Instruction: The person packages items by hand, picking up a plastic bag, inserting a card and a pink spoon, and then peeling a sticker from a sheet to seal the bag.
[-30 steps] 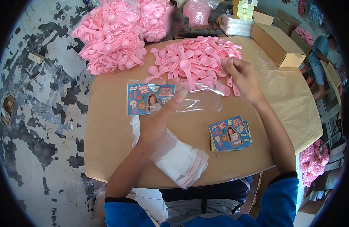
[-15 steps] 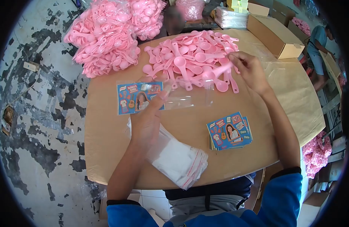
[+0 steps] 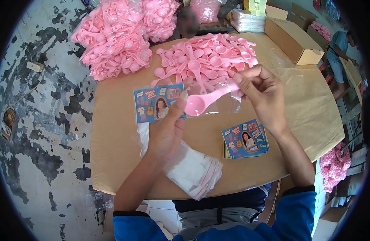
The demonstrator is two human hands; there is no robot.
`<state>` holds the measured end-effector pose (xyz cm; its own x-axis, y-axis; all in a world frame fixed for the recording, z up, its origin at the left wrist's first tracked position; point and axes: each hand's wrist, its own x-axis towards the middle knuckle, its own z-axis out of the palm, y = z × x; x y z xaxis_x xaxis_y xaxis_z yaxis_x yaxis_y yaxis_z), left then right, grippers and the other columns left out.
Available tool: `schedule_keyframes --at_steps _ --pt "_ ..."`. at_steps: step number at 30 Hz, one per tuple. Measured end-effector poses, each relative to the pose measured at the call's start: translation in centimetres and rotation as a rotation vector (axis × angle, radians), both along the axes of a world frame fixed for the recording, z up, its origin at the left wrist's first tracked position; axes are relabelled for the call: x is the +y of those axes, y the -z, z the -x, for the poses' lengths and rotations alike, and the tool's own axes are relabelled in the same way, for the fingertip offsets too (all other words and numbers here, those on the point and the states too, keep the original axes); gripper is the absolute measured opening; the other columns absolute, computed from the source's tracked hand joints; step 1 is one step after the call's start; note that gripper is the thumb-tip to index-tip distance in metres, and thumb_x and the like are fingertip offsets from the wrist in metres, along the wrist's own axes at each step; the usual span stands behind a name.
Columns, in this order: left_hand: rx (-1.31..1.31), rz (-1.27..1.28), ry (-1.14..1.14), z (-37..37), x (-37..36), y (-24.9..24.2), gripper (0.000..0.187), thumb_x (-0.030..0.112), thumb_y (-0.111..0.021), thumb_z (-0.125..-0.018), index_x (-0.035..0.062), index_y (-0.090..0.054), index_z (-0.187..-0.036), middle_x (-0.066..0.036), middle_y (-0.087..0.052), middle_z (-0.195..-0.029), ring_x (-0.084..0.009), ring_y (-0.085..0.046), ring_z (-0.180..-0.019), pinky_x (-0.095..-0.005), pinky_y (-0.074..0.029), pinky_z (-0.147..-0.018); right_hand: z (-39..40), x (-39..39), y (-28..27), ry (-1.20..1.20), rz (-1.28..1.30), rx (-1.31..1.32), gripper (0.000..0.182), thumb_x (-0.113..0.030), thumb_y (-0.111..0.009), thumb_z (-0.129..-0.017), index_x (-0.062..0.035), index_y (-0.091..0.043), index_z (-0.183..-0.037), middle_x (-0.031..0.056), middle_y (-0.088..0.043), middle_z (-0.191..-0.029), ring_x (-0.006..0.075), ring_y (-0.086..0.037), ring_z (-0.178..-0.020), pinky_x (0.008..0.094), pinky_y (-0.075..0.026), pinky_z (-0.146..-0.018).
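My left hand (image 3: pixel 169 130) pinches a clear plastic bag (image 3: pixel 221 105) with a blue printed card (image 3: pixel 149 106) inside its left part. A pink measuring spoon (image 3: pixel 197 105) lies at the bag's open right side, bowl toward my left thumb. The fingers of my right hand (image 3: pixel 263 94) are closed on the spoon's handle end. Below my left wrist rests a stack of empty clear bags (image 3: pixel 195 170). Right of it sits a stack of blue cards (image 3: pixel 246 139). Beyond my hands spreads a pile of loose pink spoons (image 3: pixel 217 50).
Large bags of pink spoons (image 3: pixel 112 38) stand at the table's back left. An open cardboard box (image 3: pixel 295 40) is at the back right, beside a stack of white packs (image 3: pixel 247 20). Another person (image 3: pixel 338 52) works at far right. Brown paper covers the table (image 3: pixel 116 160).
My right hand has brought the pink spoon from the pile's edge left and nearer to me, to the bag. My left hand has shifted slightly right with the bag and card.
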<state>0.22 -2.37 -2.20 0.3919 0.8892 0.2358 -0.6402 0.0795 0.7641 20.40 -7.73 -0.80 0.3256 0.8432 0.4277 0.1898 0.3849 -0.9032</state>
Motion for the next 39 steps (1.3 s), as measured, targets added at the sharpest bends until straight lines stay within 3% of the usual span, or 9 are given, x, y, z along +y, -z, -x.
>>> schedule_keyframes --at_steps 4,8,16,20,24,28,30,36,39 --pt "0.007 0.026 0.042 -0.1 -0.5 0.1 0.049 0.006 -0.061 -0.092 0.0108 -0.037 -0.135 -0.013 -0.052 -0.132 -0.0216 -0.053 -0.121 -0.0340 -0.046 -0.101 0.8 -0.5 0.3 -0.333 0.044 0.267 0.019 -0.018 -0.059 -0.096 0.0007 -0.061 -0.099 0.0073 -0.067 -0.092 0.0106 -0.064 -0.081 0.0250 -0.054 -0.073" --pt "0.074 0.062 0.016 0.1 -0.3 0.5 0.044 0.011 -0.054 -0.097 0.0099 -0.035 -0.136 -0.012 -0.049 -0.134 -0.0226 -0.049 -0.126 -0.0346 -0.049 -0.101 3.0 -1.3 0.1 -0.427 -0.105 0.196 0.024 -0.009 -0.062 -0.092 0.0038 -0.061 -0.113 0.0118 -0.064 -0.111 0.0150 -0.063 -0.100 0.0301 -0.054 -0.084" --pt "0.162 -0.010 0.081 0.3 -0.4 -0.3 0.052 0.041 -0.041 -0.101 0.0046 -0.037 -0.137 -0.013 -0.048 -0.134 -0.0231 -0.047 -0.124 -0.0404 -0.037 -0.107 0.1 -2.6 -3.0 -0.130 -0.104 -0.110 0.016 0.002 -0.064 -0.087 0.0022 -0.067 -0.103 0.0072 -0.068 -0.093 0.0093 -0.063 -0.083 0.0217 -0.052 -0.069" --pt "0.355 0.035 -0.229 0.8 1.4 0.0 0.069 0.059 -0.033 -0.096 0.0042 -0.037 -0.139 -0.018 -0.045 -0.136 -0.0233 -0.037 -0.130 -0.0374 -0.027 -0.107 -0.5 -2.2 -5.9 -0.086 0.043 -0.385 0.012 -0.001 -0.065 -0.087 0.0033 -0.068 -0.098 0.0078 -0.068 -0.093 0.0087 -0.062 -0.078 0.0225 -0.050 -0.065" --pt "0.494 -0.174 -0.308 -0.1 0.4 -0.8 0.066 0.044 -0.052 -0.093 0.0025 -0.033 -0.141 -0.017 -0.040 -0.141 -0.0244 -0.036 -0.132 -0.0399 -0.026 -0.109 -0.2 0.1 -7.8 -0.001 0.010 -0.671 0.008 0.000 -0.064 -0.086 0.0027 -0.067 -0.092 0.0065 -0.066 -0.090 0.0079 -0.060 -0.075 0.0232 -0.048 -0.063" --pt "0.709 -0.645 -0.121 0.2 0.3 0.9 0.082 0.020 -0.075 -0.081 -0.0005 -0.026 -0.144 -0.017 -0.035 -0.144 -0.0253 -0.034 -0.135 -0.0402 -0.024 -0.111 2.3 1.2 -7.1 0.005 -0.153 -0.768 0.014 0.000 -0.066 -0.078 -0.0002 -0.066 -0.092 0.0081 -0.063 -0.085 0.0183 -0.063 -0.081 0.0315 -0.048 -0.073" --pt "0.611 -0.691 0.003 -0.7 -0.1 0.8 0.086 0.014 -0.075 -0.079 -0.0002 -0.022 -0.145 -0.016 -0.035 -0.142 -0.0243 -0.034 -0.133 -0.0390 -0.025 -0.112 3.9 1.4 -6.1 0.015 -0.285 -0.836 0.016 -0.001 -0.067 -0.075 -0.0015 -0.067 -0.090 0.0112 -0.061 -0.084 0.0241 -0.063 -0.081 0.0333 -0.048 -0.075" --pt "0.681 -0.640 -0.033 -0.6 0.5 2.2 0.082 0.004 -0.071 -0.078 -0.0008 -0.020 -0.141 -0.010 -0.041 -0.125 -0.0180 -0.043 -0.120 -0.0318 -0.035 -0.102 4.6 2.4 -5.4 -0.087 -0.107 -0.793 0.009 -0.003 -0.065 -0.077 -0.0015 -0.069 -0.085 0.0089 -0.065 -0.079 0.0190 -0.062 -0.072 0.0296 -0.049 -0.067" --pt "0.719 -0.626 -0.047 -0.3 0.5 1.6 0.075 0.000 -0.066 -0.081 -0.0014 -0.022 -0.142 -0.007 -0.046 -0.117 -0.0129 -0.049 -0.103 -0.0276 -0.042 -0.087 4.9 2.8 -5.0 -0.118 -0.085 -0.692 0.008 -0.004 -0.064 -0.079 -0.0023 -0.069 -0.085 0.0068 -0.067 -0.074 0.0143 -0.061 -0.063 0.0266 -0.047 -0.060"
